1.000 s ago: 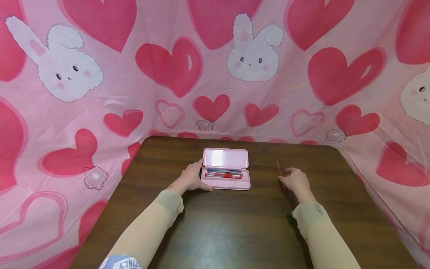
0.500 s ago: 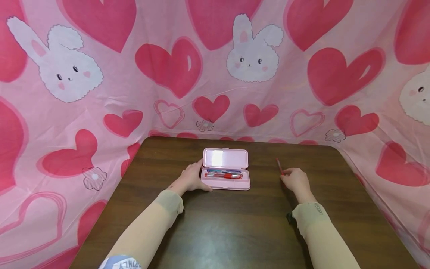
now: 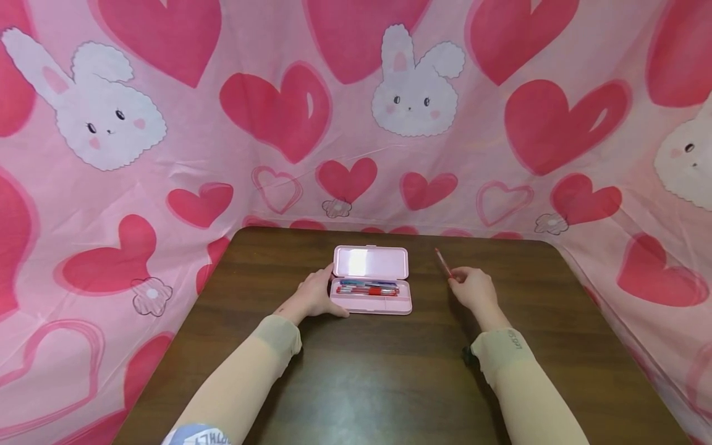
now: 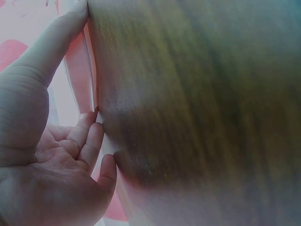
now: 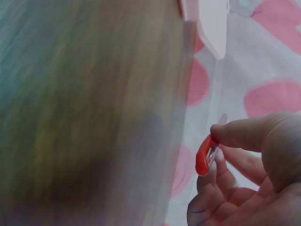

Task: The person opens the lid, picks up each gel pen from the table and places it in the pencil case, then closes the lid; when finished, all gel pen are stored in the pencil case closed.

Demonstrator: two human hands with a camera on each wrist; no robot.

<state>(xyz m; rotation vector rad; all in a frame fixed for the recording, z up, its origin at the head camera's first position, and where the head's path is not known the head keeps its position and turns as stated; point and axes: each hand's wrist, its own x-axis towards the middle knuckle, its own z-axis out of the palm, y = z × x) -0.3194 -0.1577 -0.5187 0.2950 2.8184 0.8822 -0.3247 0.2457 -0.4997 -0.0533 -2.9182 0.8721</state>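
An open pink pencil case [image 3: 369, 306] lies on the table, its lid tipped back and several pens [image 3: 367, 290] in the rear compartment. My left hand [image 3: 313, 295] holds the case at its left end, thumb at the front corner and fingers along the side. In the left wrist view, that thumb and the fingers bracket the case's edge [image 4: 81, 70]. To the right of the case, my right hand [image 3: 474, 290] pinches a red pen [image 3: 443, 262] between thumb and fingers. Its clear and red end [image 5: 203, 157] shows close up in the right wrist view.
Both hands work over a dark brown wooden table [image 3: 378, 371] with rounded far corners. A pink cloth [image 3: 356, 148] printed with hearts and rabbits hangs behind the table and along both sides.
My right hand has gripped the red pen and carried it leftward, towards the pencil case. The left hand has stayed at the case's left end.
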